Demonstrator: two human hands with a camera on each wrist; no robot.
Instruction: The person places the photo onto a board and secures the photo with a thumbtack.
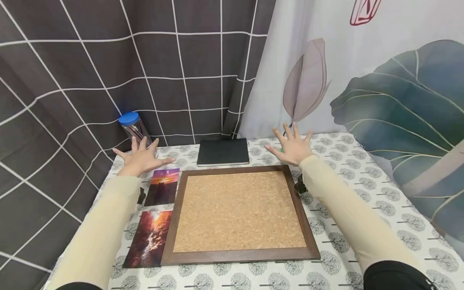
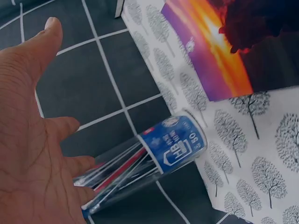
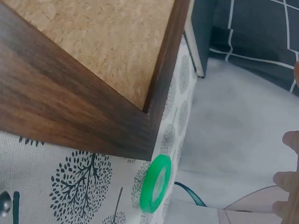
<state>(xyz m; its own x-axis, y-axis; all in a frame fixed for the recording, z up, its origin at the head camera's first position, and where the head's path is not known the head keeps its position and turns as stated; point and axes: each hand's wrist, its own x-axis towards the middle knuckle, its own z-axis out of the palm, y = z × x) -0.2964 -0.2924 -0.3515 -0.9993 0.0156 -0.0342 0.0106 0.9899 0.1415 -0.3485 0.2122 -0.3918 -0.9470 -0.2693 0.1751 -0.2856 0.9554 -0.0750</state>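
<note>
A cork board (image 1: 239, 209) in a brown wooden frame lies flat on the table. My left hand (image 1: 141, 159) is spread out above its far left side, holding nothing. Behind that hand stands a clear tube of pencils (image 1: 135, 125) with a blue lid; the left wrist view shows its blue HB label (image 2: 174, 144). A sunset picture (image 1: 163, 187) and a red canyon picture (image 1: 150, 239) lie left of the board. Over the far right corner my right hand (image 1: 293, 148) has its fingers spread, likewise holding nothing. Mostly hidden by it, a green ring-shaped roll (image 3: 147, 189) sits beside the frame's corner.
A black notebook (image 1: 222, 151) lies behind the board, near the dark checked curtain (image 1: 199, 92). To the right hangs a pale curtain (image 1: 264, 100) with leaf prints. The tree-patterned tablecloth (image 1: 366, 201) covers the table. A small shiny round object (image 3: 4, 203) shows at the right wrist view's edge.
</note>
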